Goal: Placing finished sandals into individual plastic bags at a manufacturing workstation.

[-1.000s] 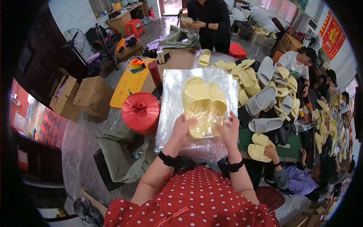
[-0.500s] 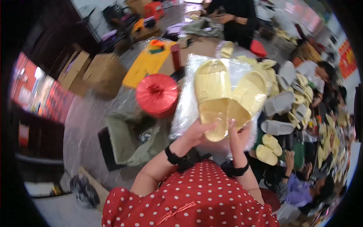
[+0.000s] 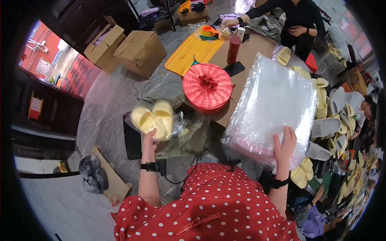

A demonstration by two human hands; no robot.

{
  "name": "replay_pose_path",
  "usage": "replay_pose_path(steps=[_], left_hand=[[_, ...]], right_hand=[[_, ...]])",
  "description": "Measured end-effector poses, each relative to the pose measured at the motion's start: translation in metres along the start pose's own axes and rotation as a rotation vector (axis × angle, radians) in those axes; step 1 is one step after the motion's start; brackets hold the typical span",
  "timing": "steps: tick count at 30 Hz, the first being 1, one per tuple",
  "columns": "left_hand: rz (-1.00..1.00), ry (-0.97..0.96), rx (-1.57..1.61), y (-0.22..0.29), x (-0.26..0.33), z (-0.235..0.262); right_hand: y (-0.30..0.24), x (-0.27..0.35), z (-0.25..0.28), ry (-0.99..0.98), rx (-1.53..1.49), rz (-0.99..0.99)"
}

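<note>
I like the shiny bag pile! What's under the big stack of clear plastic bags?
The stack of clear bags lies on a brown table, with the right hand resting on its near edge. Whatever else lies beneath is hidden by the bags.

The palm of the left hand is hidden behind the bagged yellow slippers, the table's near edge is covered by the stack of clear bags, and the slippers heaped at the right rim are bent and blurred.
</note>
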State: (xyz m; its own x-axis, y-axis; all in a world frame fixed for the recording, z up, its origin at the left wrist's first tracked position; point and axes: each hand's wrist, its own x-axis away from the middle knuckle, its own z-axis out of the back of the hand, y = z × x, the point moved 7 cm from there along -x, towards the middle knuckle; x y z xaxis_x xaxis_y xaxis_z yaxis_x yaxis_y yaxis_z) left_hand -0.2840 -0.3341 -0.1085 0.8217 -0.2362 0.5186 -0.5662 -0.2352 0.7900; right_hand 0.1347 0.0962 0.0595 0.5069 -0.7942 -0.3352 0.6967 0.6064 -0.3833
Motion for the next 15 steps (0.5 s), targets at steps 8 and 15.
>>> replay_pose_path(steps=[8, 15], left_hand=[[0.41, 0.04, -0.299, -0.092, -0.07, 0.022], [-0.706, -0.186, -0.814, -0.003, -0.013, -0.195]], right_hand=[[-0.004, 0.006, -0.005, 0.024, -0.006, 0.0], [0.017, 0.022, -0.01, 0.107, 0.02, -0.081]])
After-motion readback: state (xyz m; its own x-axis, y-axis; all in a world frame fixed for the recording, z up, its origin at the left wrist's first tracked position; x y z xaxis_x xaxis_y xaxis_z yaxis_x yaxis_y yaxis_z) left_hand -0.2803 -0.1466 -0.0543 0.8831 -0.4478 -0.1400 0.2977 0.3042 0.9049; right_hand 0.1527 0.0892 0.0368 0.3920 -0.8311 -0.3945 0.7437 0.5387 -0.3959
